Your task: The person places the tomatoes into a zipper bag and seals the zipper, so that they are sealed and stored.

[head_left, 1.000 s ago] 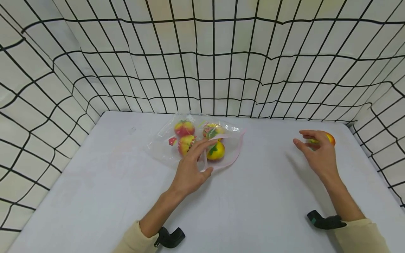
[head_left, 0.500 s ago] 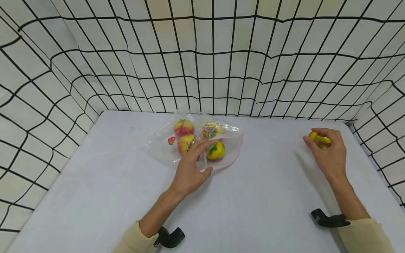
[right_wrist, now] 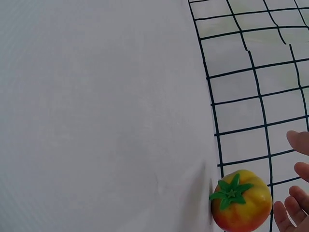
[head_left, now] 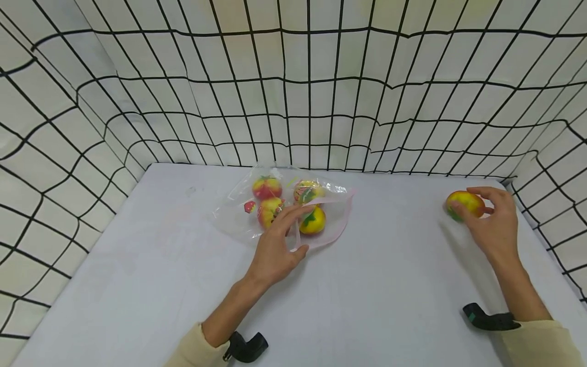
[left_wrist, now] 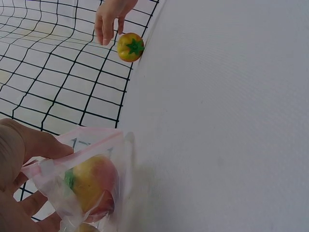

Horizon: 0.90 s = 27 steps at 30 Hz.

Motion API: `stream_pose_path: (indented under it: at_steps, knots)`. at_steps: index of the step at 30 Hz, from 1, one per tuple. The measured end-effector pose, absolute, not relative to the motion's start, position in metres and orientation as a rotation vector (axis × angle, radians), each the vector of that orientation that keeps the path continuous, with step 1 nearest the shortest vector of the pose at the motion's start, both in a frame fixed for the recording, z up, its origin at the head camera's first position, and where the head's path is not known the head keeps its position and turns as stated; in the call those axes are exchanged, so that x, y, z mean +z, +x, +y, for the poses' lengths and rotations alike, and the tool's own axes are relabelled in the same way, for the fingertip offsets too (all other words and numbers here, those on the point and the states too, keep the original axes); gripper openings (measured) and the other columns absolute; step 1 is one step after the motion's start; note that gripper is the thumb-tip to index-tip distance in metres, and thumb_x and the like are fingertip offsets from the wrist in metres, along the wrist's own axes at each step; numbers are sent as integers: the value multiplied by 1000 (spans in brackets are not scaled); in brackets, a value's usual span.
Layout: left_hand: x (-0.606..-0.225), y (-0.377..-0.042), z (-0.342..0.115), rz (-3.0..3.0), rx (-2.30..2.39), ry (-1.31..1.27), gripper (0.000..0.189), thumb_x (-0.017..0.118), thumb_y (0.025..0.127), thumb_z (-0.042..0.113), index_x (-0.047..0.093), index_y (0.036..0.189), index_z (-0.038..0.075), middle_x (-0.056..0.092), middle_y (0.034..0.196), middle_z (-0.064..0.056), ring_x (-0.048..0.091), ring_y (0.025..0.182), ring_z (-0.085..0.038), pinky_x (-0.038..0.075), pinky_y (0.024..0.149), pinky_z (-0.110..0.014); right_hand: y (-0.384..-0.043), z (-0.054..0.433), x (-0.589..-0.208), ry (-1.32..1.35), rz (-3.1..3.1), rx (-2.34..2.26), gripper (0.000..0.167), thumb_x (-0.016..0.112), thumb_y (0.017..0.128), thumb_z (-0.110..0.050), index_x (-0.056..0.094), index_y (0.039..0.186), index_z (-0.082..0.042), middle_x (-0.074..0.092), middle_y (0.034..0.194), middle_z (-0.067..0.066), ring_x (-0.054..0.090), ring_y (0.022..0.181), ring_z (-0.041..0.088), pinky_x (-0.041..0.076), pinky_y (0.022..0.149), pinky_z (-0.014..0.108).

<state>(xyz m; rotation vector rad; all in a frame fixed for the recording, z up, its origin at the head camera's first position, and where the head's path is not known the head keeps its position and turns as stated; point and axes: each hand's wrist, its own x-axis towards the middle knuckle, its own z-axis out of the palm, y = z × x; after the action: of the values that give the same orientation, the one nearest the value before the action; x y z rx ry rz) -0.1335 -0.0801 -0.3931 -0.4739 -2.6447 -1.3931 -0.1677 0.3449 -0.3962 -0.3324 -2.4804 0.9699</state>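
A clear plastic bag (head_left: pixel 234 216) with a pink rim lies at the back middle of the table, with several yellow-red toy fruits (head_left: pixel 267 187) inside. My left hand (head_left: pixel 270 255) holds the bag by its mouth; in the left wrist view, the thumb and fingers grip around the rim. A loose yellow-red toy tomato (right_wrist: pixel 243 200) with a green star-shaped calyx sits at the far right. My right hand (head_left: pixel 497 224) is beside it, fingers spread, and the right wrist view shows a gap between fingertips (right_wrist: pixel 282 215) and tomato.
Black netting (head_left: pixel 309 97) over pale walls encloses the back and sides of the white table (head_left: pixel 367 285). A black wrist mount (head_left: pixel 247 347) sticks out at the left sleeve, another (head_left: pixel 488 318) at the right.
My right hand has moved to the right across the loose tomato, which now shows more fully in the same place. The left hand and bag have stayed put.
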Motion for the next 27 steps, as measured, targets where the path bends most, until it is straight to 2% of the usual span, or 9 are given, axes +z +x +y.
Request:
stream_pose_path:
  at_steps: [2, 6, 8, 11, 13, 17, 20, 27]
  knots:
    - [-393, -134, -80, -2643, -1393, -477, 73, 84, 81, -2, 60, 144, 25, 55, 152, 1, 50, 148, -24, 57, 106, -44, -168, 349, -396, -338, -2507, 949, 45, 76, 95, -25, 65, 134, -5, 47, 146, 12, 34, 119, 2, 35, 86, 8]
    - [-393, -134, -80, -2645, -1387, -479, 73, 85, 81, -2, 60, 144, 25, 54, 153, 1, 50, 148, -24, 57, 106, -44, -167, 358, -397, -355, -2541, 932, 48, 76, 96, -28, 63, 137, -5, 46, 149, 15, 40, 125, 18, 34, 84, 4]
    - [-392, -134, -80, -2651, -1384, -476, 73, 85, 81, -1, 60, 144, 25, 54, 153, 1, 50, 147, -24, 57, 106, -43, -167, 362, -398, -355, -2551, 922, 49, 76, 96, -29, 63, 137, -5, 46, 146, 15, 40, 123, 15, 34, 84, 2]
    - [-392, -133, -80, -2658, -1386, -467, 73, 85, 81, -1, 60, 144, 26, 55, 153, 1, 51, 146, -23, 57, 106, -43, -168, 366, -400, -336, -2556, 919, 50, 77, 94, -30, 64, 136, -5, 47, 134, 10, 34, 115, 2, 33, 81, 0]
    - [-392, -133, -80, -2658, -1390, -466, 73, 85, 81, -1, 60, 144, 26, 55, 152, 1, 53, 145, -23, 57, 106, -43, -169, 369, -402, -324, -2564, 915, 52, 78, 94, -30, 64, 136, -4, 46, 130, 8, 33, 113, 1, 33, 80, -1]
    - [-393, -133, -80, -2651, -1393, -475, 72, 84, 81, -2, 60, 144, 25, 55, 153, 1, 53, 144, -23, 57, 107, -43, -170, 372, -405, -311, -2595, 911, 54, 77, 94, -29, 61, 139, -1, 48, 137, 17, 41, 122, 22, 32, 78, 0]
    - [-394, -133, -80, -2645, -1389, -489, 72, 84, 81, -2, 61, 144, 24, 56, 152, 1, 54, 144, -23, 57, 107, -42, -171, 375, -408, -295, -2629, 917, 58, 75, 96, -27, 57, 143, 1, 45, 146, 26, 40, 133, 39, 32, 79, 2]
    - [-394, -133, -79, -2645, -1379, -486, 73, 85, 81, -2, 60, 144, 25, 56, 151, 1, 53, 145, -22, 57, 106, -42, -172, 379, -413, -245, -2697, 987, 69, 74, 97, -25, 44, 154, -1, 41, 155, 32, 40, 138, 49, 36, 82, 2]
